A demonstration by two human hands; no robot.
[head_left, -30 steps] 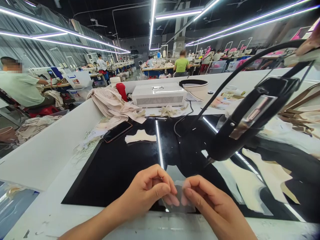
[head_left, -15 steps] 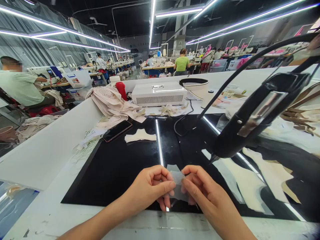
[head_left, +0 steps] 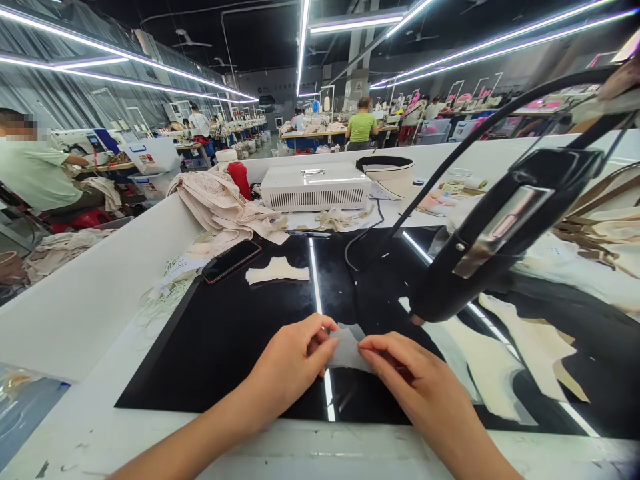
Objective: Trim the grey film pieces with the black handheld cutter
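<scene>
- Sheer whitish piece (head_left: 349,353), in the head view, lies between the two hands at the near middle of the black mat (head_left: 210,347).
- Same view, writing: a white printed card (head_left: 181,268) lies left of the mat, its print too small to read. Far left, a clear box (head_left: 153,155) bears a label that cannot be made out.
- Edges: the mat's near edge runs along the white table (head_left: 280,443), and its left edge slants away toward the phone (head_left: 232,261). Glossy black surface stretches from the left forearm to the phone and the small cream piece (head_left: 277,271).
- To the right, room is tighter: a black device (head_left: 445,290) slants down, its tip just beyond the right hand (head_left: 417,377), and long cream pieces (head_left: 493,367) lie to the right of that hand.
- Beyond the mat's far edge stands a white vented box (head_left: 316,190).
- Look: thin and see-through, greyer at its far end, whiter nearer; whether one layer or two, I cannot tell.
- Left hand (head_left: 293,350): grip pinching the left side of it between thumb and fingers. Right hand: grip pinching its right side at the fingertips.
</scene>
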